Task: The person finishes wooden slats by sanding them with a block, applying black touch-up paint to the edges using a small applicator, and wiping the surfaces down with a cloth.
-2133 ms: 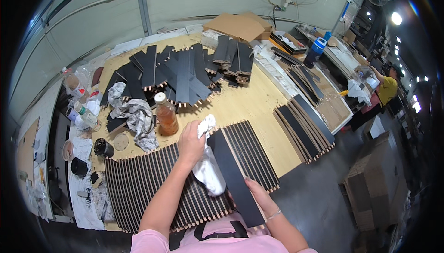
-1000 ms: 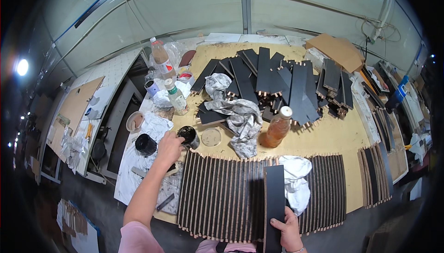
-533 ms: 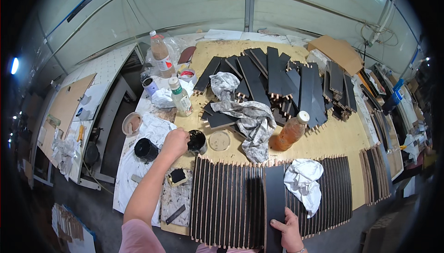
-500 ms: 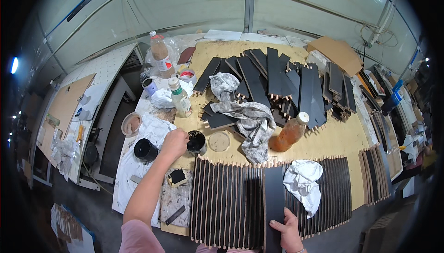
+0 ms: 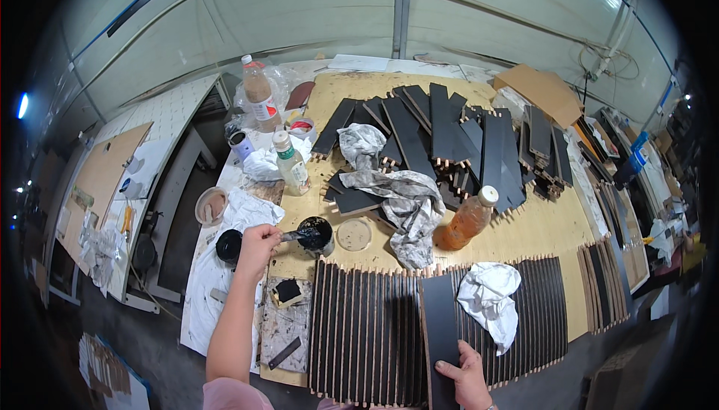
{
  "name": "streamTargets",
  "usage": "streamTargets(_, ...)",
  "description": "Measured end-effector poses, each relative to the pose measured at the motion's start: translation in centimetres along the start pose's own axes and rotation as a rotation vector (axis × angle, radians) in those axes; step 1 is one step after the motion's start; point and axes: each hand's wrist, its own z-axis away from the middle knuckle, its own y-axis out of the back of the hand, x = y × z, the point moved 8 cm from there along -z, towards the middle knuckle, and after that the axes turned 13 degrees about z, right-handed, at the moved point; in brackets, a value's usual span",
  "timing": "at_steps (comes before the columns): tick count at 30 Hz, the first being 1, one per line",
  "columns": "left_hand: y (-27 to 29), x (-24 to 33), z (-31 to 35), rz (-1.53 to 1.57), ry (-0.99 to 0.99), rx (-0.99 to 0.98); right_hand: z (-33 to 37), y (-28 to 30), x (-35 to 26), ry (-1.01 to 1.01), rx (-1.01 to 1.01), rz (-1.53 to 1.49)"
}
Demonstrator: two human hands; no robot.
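Left arm (image 5: 231,331) stretches forward, left hand (image 5: 258,251) pinching; right hand (image 5: 471,380) grips, fingers (image 5: 466,350) apparently curled.

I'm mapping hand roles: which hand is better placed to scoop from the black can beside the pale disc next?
Left, I'd judge: the left hand grips a thin tool whose end reaches the mouth of the black can, while the right hand is farther away and holds a black board.

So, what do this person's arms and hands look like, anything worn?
No gloves: the left hand and right hand are both bare. A pale pink sleeve leaves the left forearm uncovered. A light wristband just shows below the right hand, at the picture's lower edge. No cables or markings stand out.
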Motion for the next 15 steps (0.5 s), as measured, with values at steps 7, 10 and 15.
streamTargets(7,-9.8,2.0,10.6,0.518,0.257,-0.335,-1.1,1.6,-2.1,0.019,0.048,0.059)
streamTargets(10,-12.5,1.9,14.2,0.595,0.268,-0.353,-1.7,1.7,-3.5,0.091,0.031,0.103)
streamTargets(15,-11.9,2.6,12.2,0.500,0.110,-0.205,3.8,1.4,-4.2,0.016,0.139,0.235)
